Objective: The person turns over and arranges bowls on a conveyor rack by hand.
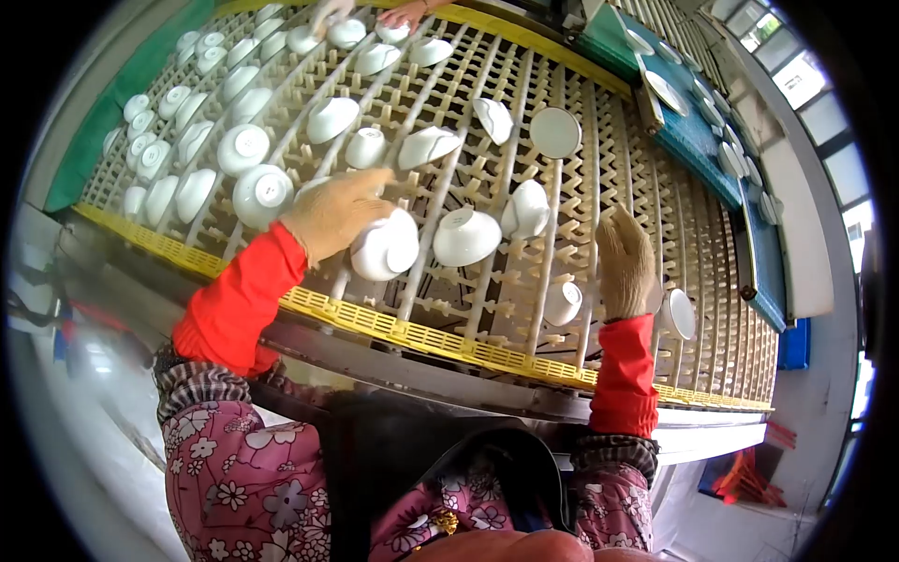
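My left hand (335, 217), in a tan glove with a red cuff, reaches over the conveyor with its fingers stretched out. Just below its fingertips are white bowls (386, 247) that overlap; contact with them is hard to judge. To their right a white bowl (467, 237) lies tipped, beside another bowl on its side (526, 210). My right hand (626, 262), gloved alike, hovers over the belt with fingers extended and nothing visible in them. Nearest to it are a small white cup (563, 303) on its left and a white dish (678, 315) on its right.
The pegged conveyor belt (440, 298) has a yellow edge strip (403, 330). Several bowls (263, 192) sit in rows at left. Another person's hand (405, 15) is at the far edge. A blue-green belt (698, 140) carries plates at right.
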`<action>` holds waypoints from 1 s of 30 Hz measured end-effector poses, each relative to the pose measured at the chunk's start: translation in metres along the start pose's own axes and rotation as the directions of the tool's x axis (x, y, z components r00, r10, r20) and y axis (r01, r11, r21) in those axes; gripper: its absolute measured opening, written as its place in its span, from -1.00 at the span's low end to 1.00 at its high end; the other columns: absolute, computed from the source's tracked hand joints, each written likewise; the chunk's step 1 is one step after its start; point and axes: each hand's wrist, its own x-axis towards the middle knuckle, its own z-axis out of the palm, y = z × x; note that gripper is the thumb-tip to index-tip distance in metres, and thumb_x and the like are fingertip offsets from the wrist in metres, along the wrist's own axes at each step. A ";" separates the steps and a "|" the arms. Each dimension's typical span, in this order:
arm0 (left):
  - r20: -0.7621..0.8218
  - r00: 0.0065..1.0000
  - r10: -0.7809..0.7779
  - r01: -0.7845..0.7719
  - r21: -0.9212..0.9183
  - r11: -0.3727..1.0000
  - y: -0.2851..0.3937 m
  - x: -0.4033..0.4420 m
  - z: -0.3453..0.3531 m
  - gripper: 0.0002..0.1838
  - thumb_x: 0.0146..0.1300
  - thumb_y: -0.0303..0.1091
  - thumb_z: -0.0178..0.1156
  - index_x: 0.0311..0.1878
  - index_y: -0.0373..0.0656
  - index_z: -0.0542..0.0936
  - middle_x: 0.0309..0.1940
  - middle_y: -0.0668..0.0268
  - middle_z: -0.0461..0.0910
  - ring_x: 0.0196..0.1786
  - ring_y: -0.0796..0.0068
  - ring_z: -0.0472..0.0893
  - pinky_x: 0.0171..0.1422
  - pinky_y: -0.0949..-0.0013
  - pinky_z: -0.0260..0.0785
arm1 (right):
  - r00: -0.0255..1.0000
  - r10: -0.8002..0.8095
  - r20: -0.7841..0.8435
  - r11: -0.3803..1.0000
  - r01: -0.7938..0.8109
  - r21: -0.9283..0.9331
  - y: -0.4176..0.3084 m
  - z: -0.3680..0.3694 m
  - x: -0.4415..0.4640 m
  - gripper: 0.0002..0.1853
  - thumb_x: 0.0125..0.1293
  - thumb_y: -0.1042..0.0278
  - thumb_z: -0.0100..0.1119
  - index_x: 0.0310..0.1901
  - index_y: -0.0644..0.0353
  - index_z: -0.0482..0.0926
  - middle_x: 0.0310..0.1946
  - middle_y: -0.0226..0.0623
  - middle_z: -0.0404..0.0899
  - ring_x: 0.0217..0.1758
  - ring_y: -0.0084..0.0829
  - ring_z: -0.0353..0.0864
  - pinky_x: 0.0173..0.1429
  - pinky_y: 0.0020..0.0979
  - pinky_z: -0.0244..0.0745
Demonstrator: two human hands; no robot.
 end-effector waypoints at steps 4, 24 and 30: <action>-0.151 0.975 -0.163 0.181 0.114 0.977 0.050 0.020 -0.004 -0.31 0.61 -0.11 0.43 0.64 -0.30 0.56 0.48 0.02 0.73 0.49 0.12 0.71 0.60 0.17 0.53 | 0.993 -0.118 -0.016 0.827 0.089 -0.555 0.038 -0.038 -0.021 -0.22 0.24 -0.05 0.69 0.41 0.23 0.69 0.14 0.00 0.82 0.18 0.10 0.79 0.37 0.03 0.66; 0.209 0.977 -0.044 -0.134 0.760 0.636 0.088 0.346 0.225 -0.71 0.55 -0.22 0.32 0.21 0.26 0.90 0.23 0.36 0.89 0.32 0.06 0.82 0.42 -0.05 0.63 | 0.989 -0.138 0.047 0.853 0.143 -0.502 0.084 -0.042 -0.021 -0.39 0.33 0.16 0.54 0.36 0.20 0.66 -0.08 -0.04 0.81 0.03 0.09 0.79 0.34 0.13 0.62; -0.130 0.970 -0.207 0.086 -0.609 0.788 0.069 0.323 0.150 -0.72 0.47 -0.51 0.31 0.00 0.00 0.96 -0.02 0.31 0.96 -0.11 0.35 0.91 -0.03 0.27 0.81 | 0.997 -0.060 -0.050 0.876 0.029 -0.481 0.107 -0.037 -0.020 -0.30 0.41 0.17 0.51 0.56 0.11 0.58 -0.06 0.06 0.84 -0.06 0.16 0.86 0.19 0.13 0.74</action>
